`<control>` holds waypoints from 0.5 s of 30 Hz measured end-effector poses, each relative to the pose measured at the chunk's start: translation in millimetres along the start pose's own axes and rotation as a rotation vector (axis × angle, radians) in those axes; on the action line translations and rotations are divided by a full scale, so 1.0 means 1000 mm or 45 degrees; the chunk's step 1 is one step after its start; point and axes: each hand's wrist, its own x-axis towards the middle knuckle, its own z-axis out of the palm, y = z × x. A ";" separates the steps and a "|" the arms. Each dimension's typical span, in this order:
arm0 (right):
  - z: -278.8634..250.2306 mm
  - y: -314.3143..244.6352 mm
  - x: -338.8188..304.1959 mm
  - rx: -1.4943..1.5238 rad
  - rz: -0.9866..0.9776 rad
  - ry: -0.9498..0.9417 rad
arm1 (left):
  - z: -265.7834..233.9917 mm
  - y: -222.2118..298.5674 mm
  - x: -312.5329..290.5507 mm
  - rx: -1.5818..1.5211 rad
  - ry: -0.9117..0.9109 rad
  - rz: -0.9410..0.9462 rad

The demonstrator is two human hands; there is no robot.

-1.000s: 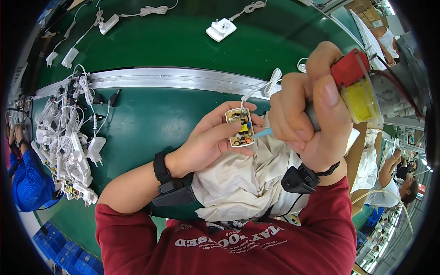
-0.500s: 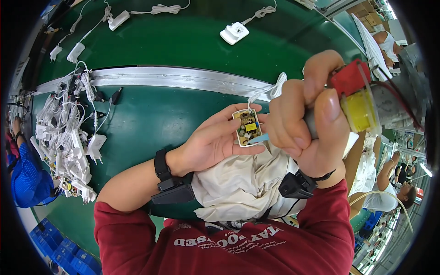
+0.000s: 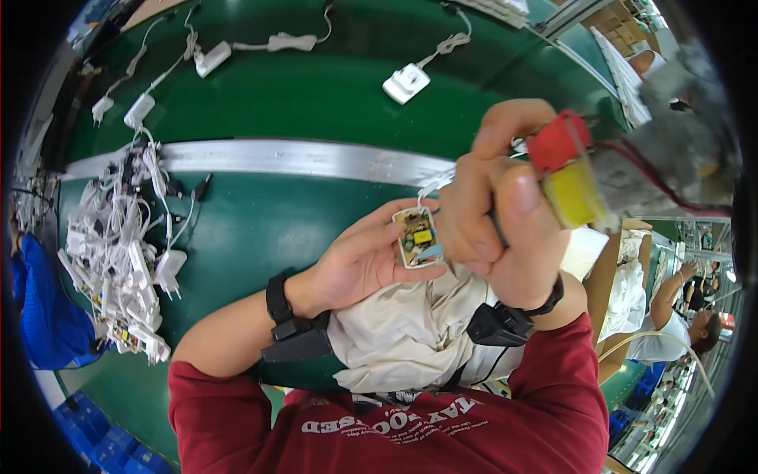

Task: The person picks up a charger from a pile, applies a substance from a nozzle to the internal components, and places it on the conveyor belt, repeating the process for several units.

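My left hand (image 3: 351, 265) holds a small open charger housing (image 3: 408, 257), white-rimmed, with its circuit board and a yellow component showing; a white cord leaves its far end. The fingers lie along both sides of it. Wrapped round a handheld tool (image 3: 576, 196), my right hand (image 3: 489, 213) is just to the right of the charger. The tool has a grey body with red and yellow parts and trailing wires; its exact kind is unclear. A light-blue tip (image 3: 427, 253) reaches over the board's near right part. My right hand partly hides the tool's front.
At left lies a tangled heap of white chargers and cords (image 3: 126, 261). Beyond the metal rail (image 3: 292, 159), more corded chargers (image 3: 407, 83) lie on the green surface (image 3: 316, 95). Pale cloth (image 3: 403, 332) covers my lap. A cardboard box (image 3: 604, 316) stands at right; other people are farther off.
My right hand and the tool have shifted left and slightly nearer. The charger in my left hand has moved slightly left and nearer, and the blue tip now lies farther over the board.
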 end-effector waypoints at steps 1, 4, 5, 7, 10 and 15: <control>0.000 -0.001 0.000 0.028 0.019 0.009 | 0.003 -0.001 -0.001 0.030 -0.026 -0.010; -0.001 -0.005 -0.005 0.077 0.042 0.052 | 0.005 -0.004 0.005 0.098 0.053 -0.038; -0.001 -0.007 -0.007 0.094 0.051 0.068 | 0.004 0.001 0.011 0.132 0.012 -0.055; -0.002 -0.008 -0.009 0.134 0.074 0.099 | -0.003 0.012 0.026 0.422 -0.036 -0.060; -0.003 -0.019 -0.013 0.168 0.079 0.162 | 0.021 0.026 0.062 0.795 0.001 0.062; -0.005 -0.033 -0.011 0.143 0.045 0.152 | 0.068 0.063 0.146 1.114 -0.050 0.304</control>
